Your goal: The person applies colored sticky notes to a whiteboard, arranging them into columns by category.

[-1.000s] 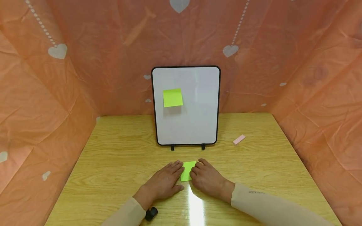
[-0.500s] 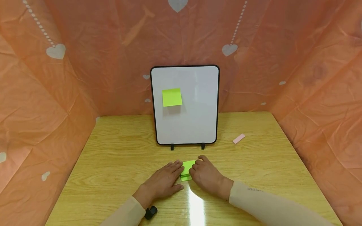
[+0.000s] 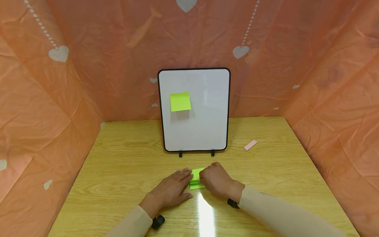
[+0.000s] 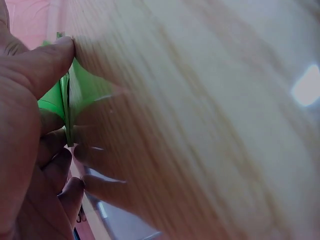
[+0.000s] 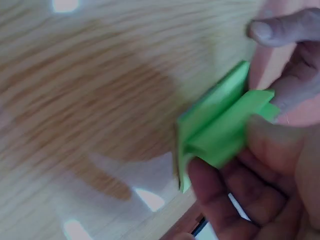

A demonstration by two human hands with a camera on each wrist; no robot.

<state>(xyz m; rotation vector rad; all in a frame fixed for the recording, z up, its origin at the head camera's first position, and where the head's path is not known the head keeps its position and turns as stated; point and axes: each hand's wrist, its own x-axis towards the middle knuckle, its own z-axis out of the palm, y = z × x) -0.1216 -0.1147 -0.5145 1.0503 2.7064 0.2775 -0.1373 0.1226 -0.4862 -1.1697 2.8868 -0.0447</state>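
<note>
1. The yellow-green pad (image 3: pixel 196 185) lies on the table (image 3: pixel 127 148), in front of the whiteboard (image 3: pixel 204 125) and well apart from it; another yellow-green note (image 3: pixel 180 101) sits on the whiteboard's face, left of its middle.
2. The step in hand looks to be peeling the top sheet (image 5: pixel 227 127), which bends up off the pad but appears joined to it along one edge. A slow, even pull would suit it best; a quick tug could crease the paper or bring a second sheet along.
3. Steady pressure on the pad would help, since it could slide on the smooth table.
4. The left hand (image 3: pixel 171 191) lies low in front of the whiteboard's left half, fingers straight and side by side, tips at the pad's left edge, thumb spread away. How hard they press, I cannot tell.
5. The right hand (image 3: pixel 216 182) is in front of the whiteboard's right half, back of the hand up, fingers curled, with the top sheet pinched between thumb and forefinger.
</note>
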